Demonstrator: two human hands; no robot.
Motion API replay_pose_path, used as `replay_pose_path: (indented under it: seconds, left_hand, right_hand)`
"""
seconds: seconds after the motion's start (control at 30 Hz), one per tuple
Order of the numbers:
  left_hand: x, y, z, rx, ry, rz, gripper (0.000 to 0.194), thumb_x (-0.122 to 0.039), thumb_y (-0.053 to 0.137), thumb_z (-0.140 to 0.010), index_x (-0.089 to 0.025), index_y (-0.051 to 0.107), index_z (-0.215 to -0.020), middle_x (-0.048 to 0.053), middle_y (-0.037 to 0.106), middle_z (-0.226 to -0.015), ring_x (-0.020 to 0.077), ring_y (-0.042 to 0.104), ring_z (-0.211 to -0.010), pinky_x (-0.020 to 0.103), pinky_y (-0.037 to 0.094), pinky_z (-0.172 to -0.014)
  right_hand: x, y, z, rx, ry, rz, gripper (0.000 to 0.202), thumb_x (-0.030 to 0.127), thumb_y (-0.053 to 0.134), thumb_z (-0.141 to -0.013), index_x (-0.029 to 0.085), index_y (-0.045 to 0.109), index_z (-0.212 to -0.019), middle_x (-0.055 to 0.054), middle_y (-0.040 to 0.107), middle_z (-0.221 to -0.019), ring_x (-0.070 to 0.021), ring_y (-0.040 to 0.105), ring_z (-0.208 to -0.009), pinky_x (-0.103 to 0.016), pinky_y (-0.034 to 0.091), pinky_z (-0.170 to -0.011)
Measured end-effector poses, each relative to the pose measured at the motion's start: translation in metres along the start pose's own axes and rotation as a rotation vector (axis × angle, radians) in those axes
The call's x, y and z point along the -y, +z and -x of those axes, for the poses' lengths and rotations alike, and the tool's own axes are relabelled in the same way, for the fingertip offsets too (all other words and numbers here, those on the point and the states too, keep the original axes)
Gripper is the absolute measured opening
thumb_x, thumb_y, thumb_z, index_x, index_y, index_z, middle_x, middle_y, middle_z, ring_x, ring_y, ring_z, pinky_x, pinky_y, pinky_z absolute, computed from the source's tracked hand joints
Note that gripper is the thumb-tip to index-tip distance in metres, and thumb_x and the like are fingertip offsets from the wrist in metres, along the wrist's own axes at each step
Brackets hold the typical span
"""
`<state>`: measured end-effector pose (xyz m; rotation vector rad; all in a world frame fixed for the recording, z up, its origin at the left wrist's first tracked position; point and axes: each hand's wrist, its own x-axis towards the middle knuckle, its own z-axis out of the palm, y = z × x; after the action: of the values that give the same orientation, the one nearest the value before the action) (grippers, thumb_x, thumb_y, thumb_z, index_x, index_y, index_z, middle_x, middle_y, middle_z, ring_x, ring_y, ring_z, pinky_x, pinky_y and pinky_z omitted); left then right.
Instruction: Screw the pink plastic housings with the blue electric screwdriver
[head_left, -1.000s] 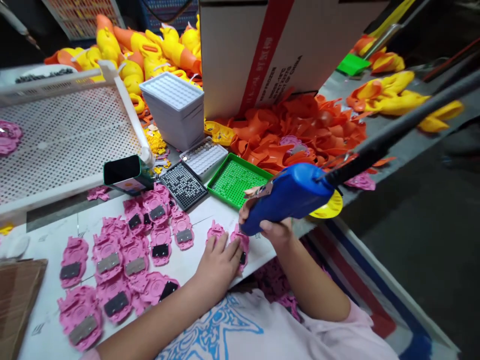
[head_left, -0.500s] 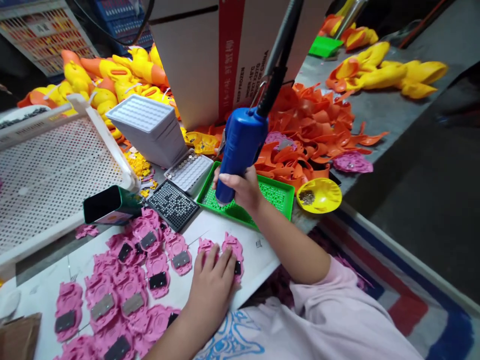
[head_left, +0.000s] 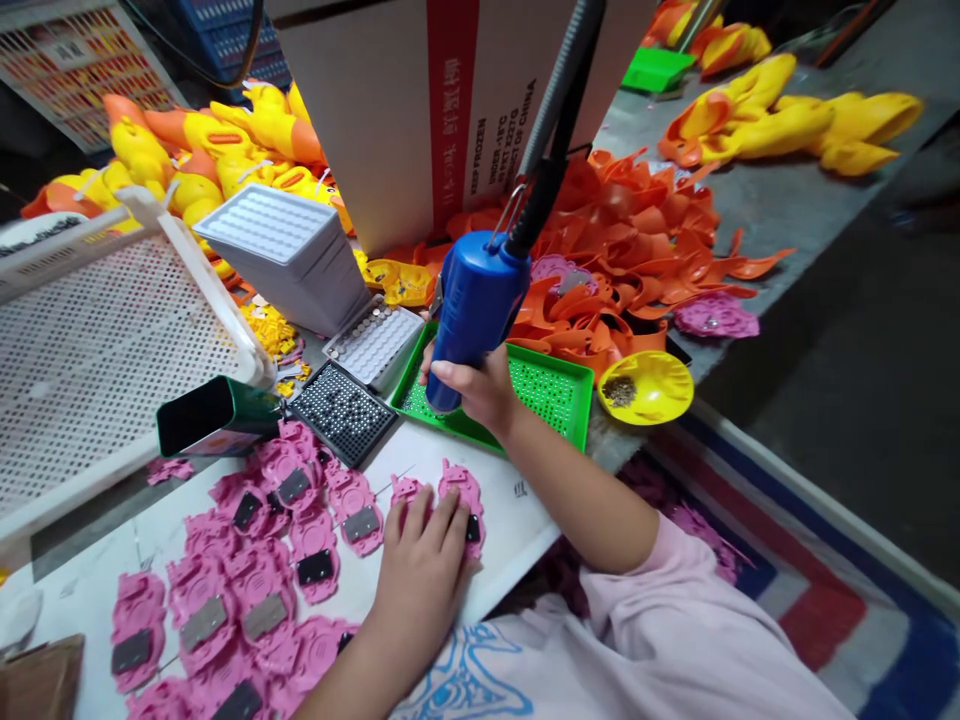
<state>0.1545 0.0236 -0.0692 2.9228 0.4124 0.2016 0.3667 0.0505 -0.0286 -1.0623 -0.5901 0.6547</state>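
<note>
My right hand [head_left: 480, 388] is wrapped round a blue electric screwdriver [head_left: 480, 300], which hangs from a coiled cable and points down over a green perforated tray [head_left: 551, 400]. The tool's tip is hidden from me. My left hand [head_left: 424, 550] lies flat with fingers stretched, resting over two pink plastic parts [head_left: 459, 485] on the white board; it partly covers both. One of these shows a black plate beside my fingertips. To the left of that hand lie several more pink parts [head_left: 356, 510], with grey or black plates on them.
A black perforated tray [head_left: 341, 410], white trays [head_left: 277, 250] and a dark green box [head_left: 214, 420] stand beyond the pink parts. At right is a yellow bowl [head_left: 652, 390] with small screws. Orange pieces [head_left: 630, 240] lie before a large carton [head_left: 375, 130]. A white crate [head_left: 112, 350] is at left.
My right hand has brought the screwdriver slightly lower and to the left over the green tray. My left hand stays on the pink parts. The view has shifted a little.
</note>
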Motion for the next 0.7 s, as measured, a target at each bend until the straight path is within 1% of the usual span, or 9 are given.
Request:
replay_pose_path:
  seconds: [0.13, 0.23, 0.33, 0.4, 0.57, 0.7]
  left_hand:
    - [0.000, 0.000, 0.001, 0.005, -0.011, -0.011, 0.041, -0.045, 0.069, -0.080, -0.026, 0.066, -0.116, -0.001, 0.067, -0.125, 0.0296, 0.057, -0.114, 0.045, 0.034, -0.098]
    - [0.000, -0.001, 0.000, 0.025, -0.010, -0.021, 0.041, -0.045, 0.069, -0.080, -0.026, 0.066, -0.117, -0.001, 0.067, -0.125, 0.0291, 0.057, -0.114, 0.045, 0.035, -0.098]
    - [0.000, -0.002, -0.002, 0.020, -0.009, -0.022, 0.041, -0.044, 0.070, -0.080, -0.026, 0.066, -0.117, 0.000, 0.067, -0.125, 0.0287, 0.057, -0.113, 0.045, 0.035, -0.097]
    - [-0.001, -0.001, -0.002, 0.015, -0.015, -0.022, 0.042, -0.044, 0.071, -0.079, -0.026, 0.066, -0.117, 0.000, 0.068, -0.124, 0.0288, 0.057, -0.112, 0.045, 0.035, -0.097]
    - [0.001, 0.001, -0.001, 0.007, -0.005, -0.022, 0.044, -0.044, 0.071, -0.078, -0.026, 0.066, -0.119, -0.001, 0.067, -0.125, 0.0299, 0.057, -0.113, 0.045, 0.035, -0.097]
    - [0.002, 0.002, 0.000, 0.007, -0.008, -0.023, 0.044, -0.045, 0.070, -0.079, -0.026, 0.066, -0.119, 0.000, 0.067, -0.125, 0.0302, 0.058, -0.112, 0.045, 0.035, -0.097]
  right_hand:
    - [0.000, 0.001, 0.000, 0.011, 0.000, -0.017, 0.032, 0.035, 0.075, -0.058, 0.021, 0.054, -0.079, 0.004, 0.049, -0.062, -0.0128, 0.048, -0.058, -0.030, 0.044, -0.055]
    - [-0.001, 0.001, -0.001, 0.025, 0.011, -0.046, 0.033, 0.036, 0.075, -0.056, 0.021, 0.051, -0.073, 0.005, 0.047, -0.061, -0.0116, 0.046, -0.056, -0.030, 0.043, -0.055]
    - [-0.002, 0.002, -0.002, 0.025, 0.021, -0.048, 0.038, 0.038, 0.077, -0.053, 0.021, 0.047, -0.068, 0.005, 0.046, -0.061, -0.0099, 0.042, -0.054, -0.029, 0.041, -0.053]
    - [-0.003, 0.002, -0.003, 0.020, 0.023, -0.033, 0.038, 0.039, 0.077, -0.052, 0.021, 0.047, -0.067, 0.005, 0.046, -0.062, -0.0095, 0.041, -0.055, -0.028, 0.041, -0.053]
    - [-0.002, 0.003, -0.003, -0.002, 0.017, -0.052, 0.036, 0.039, 0.076, -0.052, 0.021, 0.048, -0.068, 0.006, 0.047, -0.060, -0.0091, 0.042, -0.053, -0.027, 0.041, -0.052]
    - [0.010, 0.003, -0.002, 0.004, 0.033, -0.109, 0.034, 0.037, 0.075, -0.052, 0.021, 0.047, -0.062, 0.006, 0.045, -0.055, -0.0103, 0.047, -0.049, -0.029, 0.044, -0.050]
